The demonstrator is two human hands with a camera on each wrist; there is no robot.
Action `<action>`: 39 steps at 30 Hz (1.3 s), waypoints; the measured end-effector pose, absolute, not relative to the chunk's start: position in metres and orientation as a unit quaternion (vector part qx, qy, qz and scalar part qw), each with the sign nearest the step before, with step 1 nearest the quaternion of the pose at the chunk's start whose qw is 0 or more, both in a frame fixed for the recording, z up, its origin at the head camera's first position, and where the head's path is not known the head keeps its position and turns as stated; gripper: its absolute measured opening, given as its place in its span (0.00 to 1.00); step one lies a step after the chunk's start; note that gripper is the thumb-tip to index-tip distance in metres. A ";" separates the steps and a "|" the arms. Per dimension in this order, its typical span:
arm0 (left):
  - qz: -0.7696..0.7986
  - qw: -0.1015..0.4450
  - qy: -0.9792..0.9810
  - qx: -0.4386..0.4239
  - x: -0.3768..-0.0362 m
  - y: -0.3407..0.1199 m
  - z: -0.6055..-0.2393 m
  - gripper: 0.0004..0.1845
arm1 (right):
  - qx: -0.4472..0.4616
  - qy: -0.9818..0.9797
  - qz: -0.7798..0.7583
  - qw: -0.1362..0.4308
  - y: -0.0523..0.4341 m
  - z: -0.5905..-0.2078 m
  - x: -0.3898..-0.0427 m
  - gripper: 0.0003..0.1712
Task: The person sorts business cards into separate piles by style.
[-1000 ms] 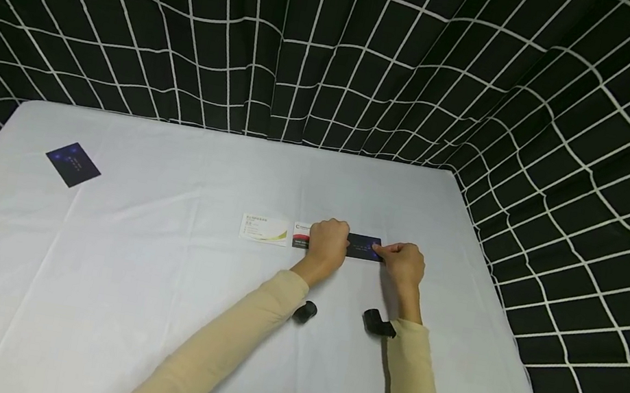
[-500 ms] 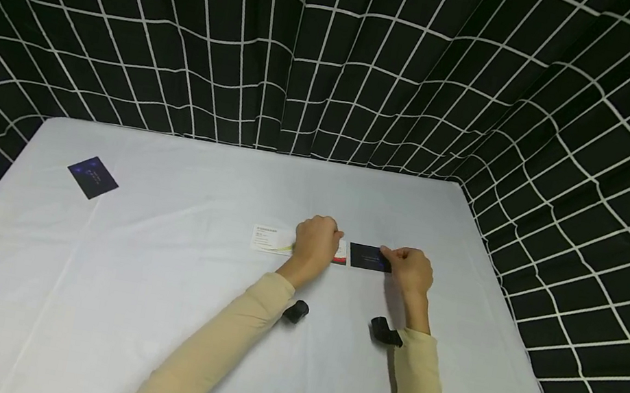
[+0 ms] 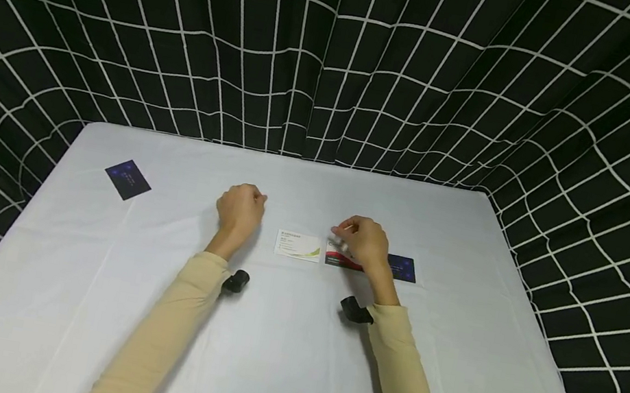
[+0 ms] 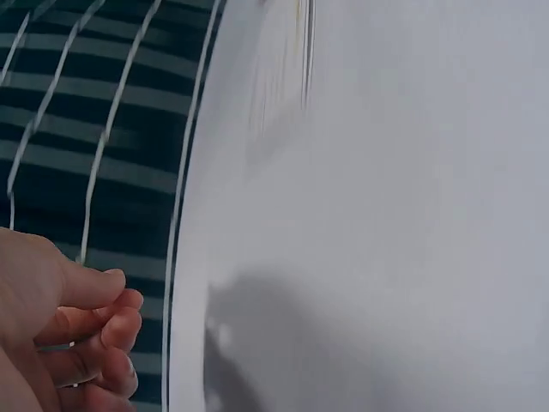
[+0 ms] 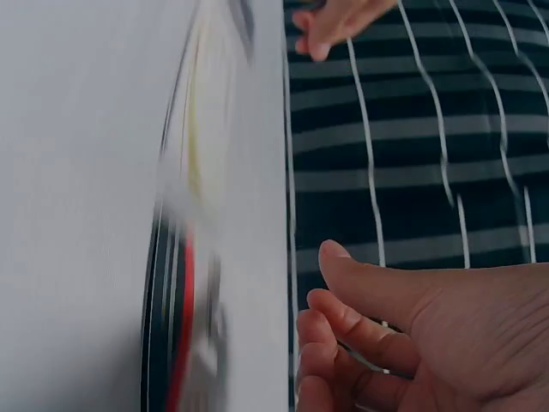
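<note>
Three cards lie in a row on the white table (image 3: pixel 288 359): a white card with a green swoosh (image 3: pixel 298 245), a red-and-white card (image 3: pixel 341 260) and a dark blue card (image 3: pixel 404 268). My right hand (image 3: pixel 360 240) hovers over the red-and-white card with fingers loosely curled, holding nothing. The right wrist view shows that hand (image 5: pixel 377 335) empty beside the blurred red-and-white card (image 5: pixel 176 343). My left hand (image 3: pixel 241 208) hangs left of the white card, loosely curled and empty. In the left wrist view, the left hand (image 4: pixel 77 326) is clear of the cloth.
A second dark blue card (image 3: pixel 127 179) lies alone at the table's far left. Black curtains with a white grid (image 3: pixel 339 54) close in the back and both sides. Small black wrist cameras (image 3: pixel 236 281) (image 3: pixel 354 310) sit on both sleeves.
My left hand came off the red-and-white card and moved left past the white card. My right hand let go of the dark blue card and moved left over the red-and-white one.
</note>
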State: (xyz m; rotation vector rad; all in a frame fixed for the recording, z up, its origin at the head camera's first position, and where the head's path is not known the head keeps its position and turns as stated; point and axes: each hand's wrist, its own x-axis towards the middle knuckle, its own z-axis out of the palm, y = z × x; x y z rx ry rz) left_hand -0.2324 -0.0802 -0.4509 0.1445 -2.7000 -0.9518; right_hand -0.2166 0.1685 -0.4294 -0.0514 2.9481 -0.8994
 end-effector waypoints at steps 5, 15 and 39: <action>-0.293 0.132 -0.942 0.099 -0.242 -0.150 -0.451 0.12 | -0.055 0.956 -0.284 0.053 0.097 -0.434 -0.224 0.16; -0.236 -0.022 -0.967 0.098 -0.249 -0.277 -0.453 0.40 | -0.138 0.958 -0.251 0.025 -0.075 -0.455 -0.221 0.22; -0.283 0.042 -0.951 0.120 -0.246 -0.326 -0.455 0.35 | -0.097 0.986 -0.126 0.043 -0.216 -0.466 -0.235 0.38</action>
